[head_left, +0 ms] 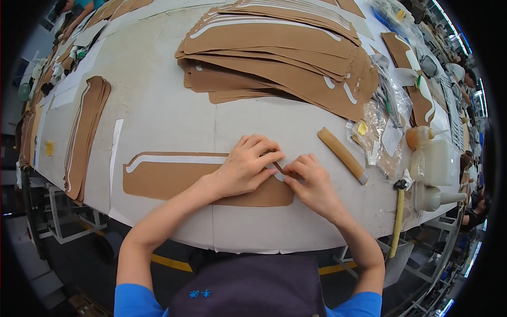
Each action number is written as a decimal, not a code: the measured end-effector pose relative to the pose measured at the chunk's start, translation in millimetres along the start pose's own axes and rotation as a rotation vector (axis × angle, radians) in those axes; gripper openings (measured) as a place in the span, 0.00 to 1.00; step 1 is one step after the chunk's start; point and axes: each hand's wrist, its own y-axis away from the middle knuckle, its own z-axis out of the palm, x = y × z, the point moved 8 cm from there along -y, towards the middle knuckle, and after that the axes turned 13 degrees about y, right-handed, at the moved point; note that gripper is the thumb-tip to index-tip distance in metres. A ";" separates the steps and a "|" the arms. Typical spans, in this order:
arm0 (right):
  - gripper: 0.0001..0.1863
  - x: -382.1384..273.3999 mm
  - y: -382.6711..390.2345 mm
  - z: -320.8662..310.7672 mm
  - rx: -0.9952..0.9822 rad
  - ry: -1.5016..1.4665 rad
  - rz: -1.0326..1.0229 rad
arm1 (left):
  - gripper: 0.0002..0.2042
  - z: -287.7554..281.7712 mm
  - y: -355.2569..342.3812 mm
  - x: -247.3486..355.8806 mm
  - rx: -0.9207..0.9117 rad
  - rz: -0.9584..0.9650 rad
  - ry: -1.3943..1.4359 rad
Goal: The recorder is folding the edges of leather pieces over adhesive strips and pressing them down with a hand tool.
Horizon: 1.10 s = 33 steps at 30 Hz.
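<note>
A long brown panel [169, 182], leather-like, lies flat in front of me with a white strip [179, 158] along its far edge. At its far right corner, my left hand [251, 164] presses down over the panel, thumb and fingers closed on the edge. Close beside it, my right hand [314, 182] pinches the same edge, where a narrow brown flap stands turned up between the two hands. Part of the white strip shows under the fingers. The left palm hides the middle of the strip.
Large stacks of brown panels [274, 42] fan out at the far side; a smaller stack [90, 132] stands left. To the right lie a tan flat bar [343, 156], a yellow-handled hammer [398, 216], plastic bottles [438, 164] and clear bags [388, 142]. Another person's arm [79, 21] shows far left.
</note>
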 end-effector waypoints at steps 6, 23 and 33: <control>0.07 11.3 -4.9 -0.1 -0.017 -0.003 -0.023 | 0.07 2.9 -9.4 -17.3 -0.153 -0.017 0.161; 0.09 9.4 -5.9 0.4 0.017 0.022 -0.056 | 0.03 9.5 -16.8 -27.0 -0.223 -0.015 0.261; 0.14 11.6 -2.2 -1.7 0.112 0.045 -0.293 | 0.06 6.7 -16.1 -28.7 -0.283 -0.005 0.306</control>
